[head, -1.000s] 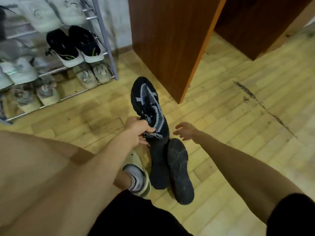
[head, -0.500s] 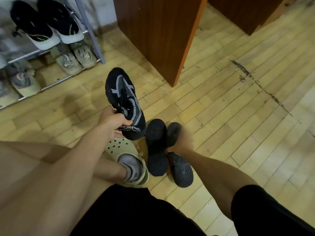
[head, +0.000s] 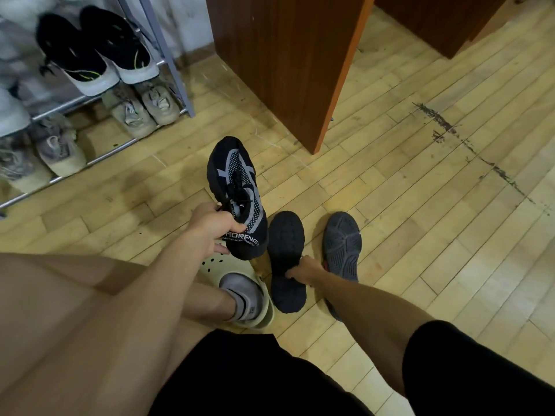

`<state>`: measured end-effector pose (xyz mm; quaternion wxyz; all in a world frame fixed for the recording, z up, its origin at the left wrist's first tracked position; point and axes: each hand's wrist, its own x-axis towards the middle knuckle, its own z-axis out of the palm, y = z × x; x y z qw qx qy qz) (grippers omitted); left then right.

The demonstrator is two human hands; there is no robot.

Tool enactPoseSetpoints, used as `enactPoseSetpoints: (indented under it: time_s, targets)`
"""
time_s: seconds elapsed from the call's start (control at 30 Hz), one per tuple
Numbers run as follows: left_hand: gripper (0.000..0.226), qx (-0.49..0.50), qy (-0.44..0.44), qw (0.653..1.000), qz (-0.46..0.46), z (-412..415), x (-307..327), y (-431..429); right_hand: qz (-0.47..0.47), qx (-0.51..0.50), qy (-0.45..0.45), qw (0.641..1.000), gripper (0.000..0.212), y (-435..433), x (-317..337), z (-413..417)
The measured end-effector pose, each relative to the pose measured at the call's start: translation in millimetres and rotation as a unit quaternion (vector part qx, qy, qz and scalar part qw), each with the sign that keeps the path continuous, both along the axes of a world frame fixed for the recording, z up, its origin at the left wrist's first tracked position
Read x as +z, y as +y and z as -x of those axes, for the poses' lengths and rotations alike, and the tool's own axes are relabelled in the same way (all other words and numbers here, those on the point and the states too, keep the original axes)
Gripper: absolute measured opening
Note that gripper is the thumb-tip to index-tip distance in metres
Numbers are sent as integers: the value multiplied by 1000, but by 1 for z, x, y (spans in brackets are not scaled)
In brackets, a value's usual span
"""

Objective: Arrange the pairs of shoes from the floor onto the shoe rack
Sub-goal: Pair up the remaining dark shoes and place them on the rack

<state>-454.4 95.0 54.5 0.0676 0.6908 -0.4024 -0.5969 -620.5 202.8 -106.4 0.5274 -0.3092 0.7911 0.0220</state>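
Observation:
My left hand (head: 211, 228) grips a black shoe with a grey pattern (head: 237, 193) by its heel, toe pointing away, above the floor. My right hand (head: 301, 270) is closed on a second black shoe (head: 285, 259), which lies sole-up on the floor just right of the held one. A dark grey shoe (head: 342, 246) lies sole-up on the floor to the right of that, partly behind my right forearm. The metal shoe rack (head: 177, 73) stands at the upper left with several pairs on its shelves.
A brown wooden cabinet (head: 285, 61) stands on the floor right of the rack. My foot in a grey sock and cream clog (head: 240, 298) rests beside the shoes. Wooden floorboards (head: 420, 205) stretch to the right, marked by a dark streak.
My right hand dropped from mid-air onto the sole-up black shoe and closed on it. The dark grey shoe now lies apart to the right. My left hand still holds the patterned shoe.

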Motion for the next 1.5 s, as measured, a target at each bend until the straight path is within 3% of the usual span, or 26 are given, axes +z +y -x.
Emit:
enactPoseSetpoints:
  time_s: [0.07, 0.17, 0.27, 0.37, 0.53, 0.63, 0.7, 0.83, 0.97, 1.13, 1.27, 1.37, 1.5]
  targets:
    - [35, -7, -8, 1000, 4, -3, 0, 0, -16, -46, -29, 998, 63, 1, -6, -5]
    - [35, -3, -11, 1000, 13, -7, 1, -1, -18, -107, -109, 988, 40, 0, -5, 3]
    - [38, 12, 2, 1000, 14, -7, 1, -2, 16, -102, -157, 982, 43, -4, 8, 18]
    - [33, 19, 8, 1000, 9, -8, -2, -4, 101, -42, -79, 991, 49, -15, 19, 27]
    - [25, 14, -17, 1000, 20, -12, -7, -3, 247, -56, 16, 967, 37, -37, 30, 42]
    - [21, 15, -26, 999, 22, -15, -7, -3, 268, 2, 154, 951, 42, -49, 28, 37]
    - [22, 24, -22, 999, 16, -15, -6, -4, 244, 56, 194, 949, 43, -51, 23, 30]
    - [32, 32, -26, 999, 11, -19, -8, -6, 204, 147, 240, 938, 51, -42, 13, 4]
    - [31, 21, -48, 998, 23, -23, -10, -7, 166, 204, 196, 945, 57, -27, 6, -10]
    - [28, 23, -51, 998, 20, -22, -12, -7, 302, 215, 227, 901, 55, -26, 9, 19]
    - [31, 29, -29, 999, 8, -16, -11, -6, 130, 130, 106, 977, 71, -32, 2, 50]
    - [31, 27, -26, 999, 8, -16, -12, -7, 73, 208, 124, 967, 76, -34, -8, 51]
    - [36, 32, -47, 998, 12, -22, -16, -9, 51, 253, 173, 951, 59, -42, -15, 44]
